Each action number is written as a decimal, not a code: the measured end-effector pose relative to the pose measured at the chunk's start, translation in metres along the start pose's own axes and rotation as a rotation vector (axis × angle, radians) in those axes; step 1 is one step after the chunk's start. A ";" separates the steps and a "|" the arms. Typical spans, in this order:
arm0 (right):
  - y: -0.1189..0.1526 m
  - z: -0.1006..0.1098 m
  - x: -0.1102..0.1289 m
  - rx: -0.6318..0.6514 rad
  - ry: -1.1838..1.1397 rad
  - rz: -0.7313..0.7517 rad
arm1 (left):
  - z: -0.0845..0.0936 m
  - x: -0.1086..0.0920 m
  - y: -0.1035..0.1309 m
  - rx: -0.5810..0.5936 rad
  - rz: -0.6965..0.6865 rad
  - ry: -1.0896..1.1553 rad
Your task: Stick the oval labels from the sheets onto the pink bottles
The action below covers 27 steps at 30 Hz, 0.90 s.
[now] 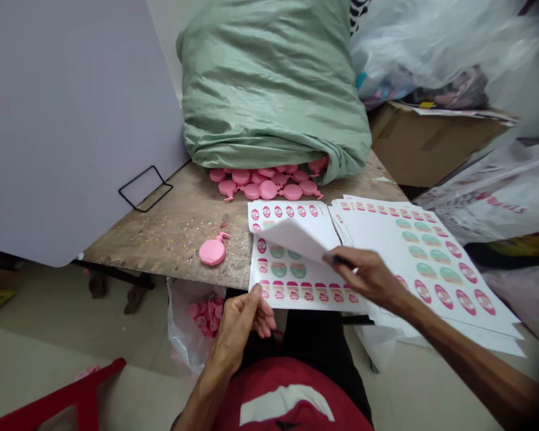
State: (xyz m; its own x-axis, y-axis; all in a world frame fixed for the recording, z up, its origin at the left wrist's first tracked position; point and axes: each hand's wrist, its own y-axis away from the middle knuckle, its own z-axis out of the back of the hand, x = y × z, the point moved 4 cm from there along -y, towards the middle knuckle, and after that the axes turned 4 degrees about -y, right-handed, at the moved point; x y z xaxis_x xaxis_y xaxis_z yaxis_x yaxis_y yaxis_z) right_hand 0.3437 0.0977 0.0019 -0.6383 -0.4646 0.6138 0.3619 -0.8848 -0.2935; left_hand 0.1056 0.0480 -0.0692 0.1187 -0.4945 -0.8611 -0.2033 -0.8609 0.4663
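Observation:
A sheet of printed stickers (296,294), with pink and green designs, lies at the table's front edge. Over it a white sheet (291,236) is lifted and bent, its right end at the fingertips of my right hand (363,272). Those fingers are pinched closed; a small dark thing shows at their tips, too blurred to name. My left hand (242,323) is at the sheet's lower left corner, thumb against the edge, fingers loosely apart below it. Left of the sheets lies a pink round plastic piece (212,252) with a small hooked end.
A green cloth sack (273,90) stands behind many similar pink pieces (268,190). More sticker sheets (386,239) are stacked to the right. Below the table hangs a plastic bag (184,329) with pink pieces. A cardboard box (422,143) is at the right, a white board (72,120) at the left.

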 end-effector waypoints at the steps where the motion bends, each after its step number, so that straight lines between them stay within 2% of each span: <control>1: -0.007 0.015 0.000 -0.083 0.007 -0.030 | 0.006 0.005 0.001 -0.023 0.011 -0.065; 4: -0.022 0.053 0.002 -0.275 0.094 -0.051 | 0.023 0.027 0.001 -0.111 0.074 -0.174; 6: -0.028 0.067 0.006 -0.334 0.174 -0.005 | 0.024 0.042 -0.004 -0.113 0.117 -0.078; 9: -0.030 0.075 0.010 -0.376 0.270 0.072 | 0.010 0.053 -0.015 -0.026 0.180 0.172; 12: -0.026 0.073 0.016 -0.376 0.333 0.177 | -0.004 0.054 -0.026 -0.032 0.171 0.292; 14: -0.021 0.062 0.020 -0.321 0.341 0.246 | -0.007 0.052 -0.031 -0.075 0.140 0.269; 16: -0.013 0.041 0.025 -0.210 0.341 0.316 | -0.007 0.051 -0.032 -0.100 0.123 0.208; 20: 0.009 -0.024 0.026 -0.003 0.427 0.419 | -0.008 0.045 -0.029 -0.094 0.088 0.155; 23: 0.027 -0.068 0.019 0.094 0.443 0.396 | -0.007 0.043 -0.026 -0.104 0.053 0.173; 25: 0.038 -0.083 0.015 0.124 0.436 0.379 | -0.003 0.045 -0.023 -0.117 0.037 0.185; 27: 0.047 -0.087 0.015 0.159 0.408 0.363 | 0.002 0.050 -0.018 -0.123 0.007 0.199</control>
State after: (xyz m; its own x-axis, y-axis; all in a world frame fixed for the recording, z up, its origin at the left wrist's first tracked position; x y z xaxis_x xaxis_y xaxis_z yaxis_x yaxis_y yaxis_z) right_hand 0.2919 0.0460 -0.0666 -0.6532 -0.7418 0.1520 0.6849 -0.6644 -0.2991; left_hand 0.1133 0.0391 -0.1207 0.3094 -0.5035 -0.8067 -0.0863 -0.8597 0.5034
